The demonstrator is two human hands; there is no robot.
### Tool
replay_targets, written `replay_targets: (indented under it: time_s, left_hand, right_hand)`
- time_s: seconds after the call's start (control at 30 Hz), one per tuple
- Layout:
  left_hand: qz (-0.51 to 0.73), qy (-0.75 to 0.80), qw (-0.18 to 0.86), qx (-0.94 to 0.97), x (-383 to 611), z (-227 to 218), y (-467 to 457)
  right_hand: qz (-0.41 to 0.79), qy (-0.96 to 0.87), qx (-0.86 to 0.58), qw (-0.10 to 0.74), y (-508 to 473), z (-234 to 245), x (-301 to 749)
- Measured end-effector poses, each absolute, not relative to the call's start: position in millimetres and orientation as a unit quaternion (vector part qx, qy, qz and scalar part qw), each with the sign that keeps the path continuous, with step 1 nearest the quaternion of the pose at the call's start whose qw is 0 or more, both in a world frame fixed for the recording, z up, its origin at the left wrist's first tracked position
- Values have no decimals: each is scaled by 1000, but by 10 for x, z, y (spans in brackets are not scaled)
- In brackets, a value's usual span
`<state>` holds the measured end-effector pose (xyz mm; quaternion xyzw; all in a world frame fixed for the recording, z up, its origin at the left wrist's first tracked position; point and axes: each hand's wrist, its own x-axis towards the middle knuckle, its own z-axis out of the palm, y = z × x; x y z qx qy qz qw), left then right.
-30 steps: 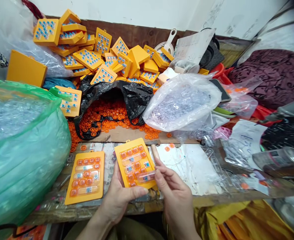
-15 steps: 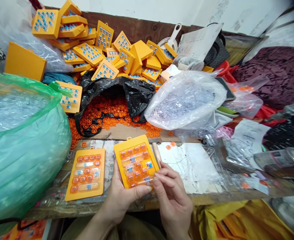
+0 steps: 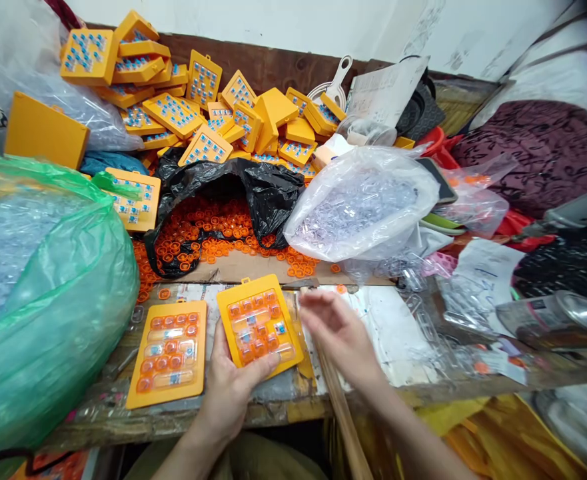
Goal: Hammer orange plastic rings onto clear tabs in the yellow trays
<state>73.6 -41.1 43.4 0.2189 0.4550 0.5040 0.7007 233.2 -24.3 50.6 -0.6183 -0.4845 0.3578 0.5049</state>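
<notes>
With left fingers [image 3: 263, 363], gripped yellow tray [image 3: 259, 325] from beneath, thumb across its near edge, left hand [image 3: 230, 390] above near edge of worktop [image 3: 388, 333]. Found tray's pockets filled with small orange and clear inserts [image 3: 253, 308]. Held right hand [image 3: 336, 330] just right of tray, fingers [image 3: 310, 307] loosely spread, blurred, holding nothing, above wooden stick [image 3: 340, 407]; could not tell whether touching it. Saw second filled tray [image 3: 169, 353] flat at left. Noted, farther back, black bag [image 3: 268, 190] spilling orange caps [image 3: 208, 233], clear bag [image 3: 363, 200] at right packed with clear pieces, green bag [image 3: 48, 320] at left likewise, and heap of yellow trays [image 3: 198, 113] against far wall.
</notes>
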Motion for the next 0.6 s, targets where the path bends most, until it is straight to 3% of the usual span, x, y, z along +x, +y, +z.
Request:
replay_targets:
  time_s: [0.13, 0.33, 0.47, 0.6]
  left_hand:
    - [468, 459, 728, 201, 721, 368, -414]
    - [446, 440, 754, 196, 668, 332, -403]
    - [444, 435, 763, 178, 647, 325, -392]
    - [440, 433, 764, 189, 656, 311, -383]
  right_hand:
    - [199, -556, -692, 416, 579, 837, 2829]
    - [155, -597, -738, 275, 1253, 856, 3099]
    - [164, -598, -727, 295, 1228, 847, 3244]
    - [207, -546, -709, 395, 1112, 952, 3321]
